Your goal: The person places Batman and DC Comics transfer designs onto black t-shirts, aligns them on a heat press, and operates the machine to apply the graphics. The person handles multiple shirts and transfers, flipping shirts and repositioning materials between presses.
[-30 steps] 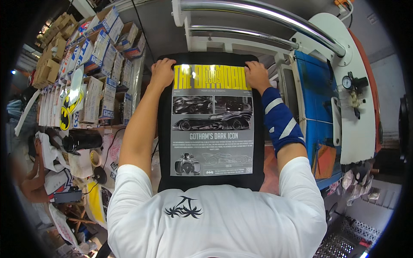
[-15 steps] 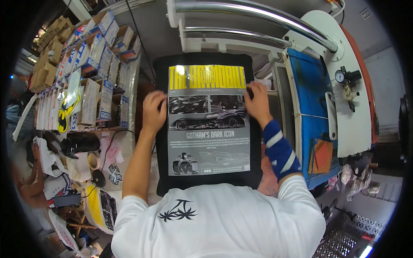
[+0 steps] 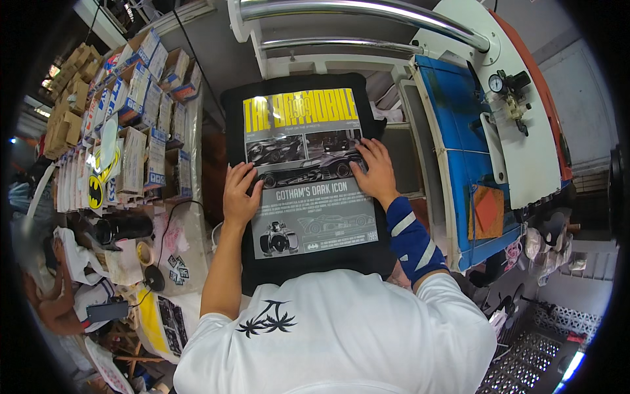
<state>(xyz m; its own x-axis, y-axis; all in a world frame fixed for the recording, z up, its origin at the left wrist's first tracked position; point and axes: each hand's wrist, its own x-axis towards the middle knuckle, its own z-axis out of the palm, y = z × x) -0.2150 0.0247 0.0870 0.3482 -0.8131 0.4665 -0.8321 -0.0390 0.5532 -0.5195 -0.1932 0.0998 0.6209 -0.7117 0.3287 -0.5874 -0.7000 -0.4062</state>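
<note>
A black shirt (image 3: 239,118) lies flat in front of me, with a rectangular grey print (image 3: 305,213) that has a yellow title band, car pictures and small lettering. A clear glossy film seems to cover the print. My left hand (image 3: 241,196) rests open at the print's left edge, fingers spread over the black fabric and the edge. My right hand (image 3: 373,172), above a blue-and-white striped sleeve, lies open on the print's right edge, its fingertips beside the car pictures.
A white press with chrome bars (image 3: 361,20), blue pad (image 3: 443,118) and gauge (image 3: 497,83) stands behind and right. Stacked cardboard boxes (image 3: 141,92), a black cylinder (image 3: 117,228) and a cable fill the left bench. Another person's arm (image 3: 56,295) shows at far left.
Both my hands have slid down from the shirt's upper edges to about the middle of the print. The shirt now appears higher and further left in view.
</note>
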